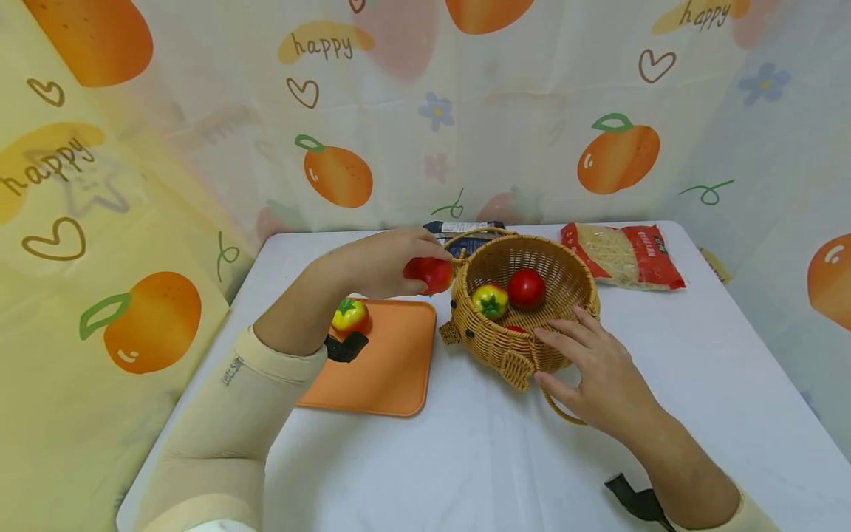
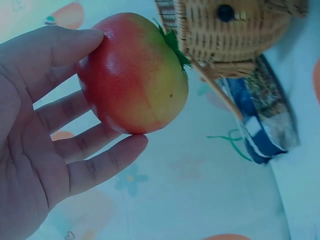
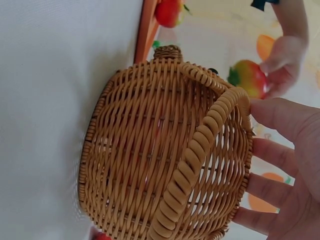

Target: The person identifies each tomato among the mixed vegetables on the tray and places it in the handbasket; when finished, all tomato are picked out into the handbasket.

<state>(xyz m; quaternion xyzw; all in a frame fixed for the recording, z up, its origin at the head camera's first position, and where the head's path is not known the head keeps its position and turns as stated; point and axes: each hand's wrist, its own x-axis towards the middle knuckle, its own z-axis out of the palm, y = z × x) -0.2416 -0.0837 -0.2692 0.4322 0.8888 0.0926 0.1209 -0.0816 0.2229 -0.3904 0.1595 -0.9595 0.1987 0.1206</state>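
My left hand (image 1: 399, 262) holds a red and yellow tomato (image 2: 135, 75) with a green leafy top, gripped between thumb and fingers. It is raised just left of the wicker basket (image 1: 492, 343), which has an animal face and thin handles. My right hand (image 1: 598, 369) grips the basket's near right rim, fingers reaching over it and thumb on the outer side. Inside the basket are a red tomato (image 1: 527, 288), a yellow one (image 1: 490, 301) and another red one mostly hidden by the near rim. A yellow-red tomato (image 1: 350, 315) lies on the orange tray (image 1: 392, 369).
Behind the basket lies a blue packet (image 1: 468, 240). A red packet with a see-through middle (image 1: 625, 256) rests at the back right of the white table (image 1: 425, 473). My left forearm passes over part of the tray. A printed curtain (image 1: 492, 148) hangs behind the table.
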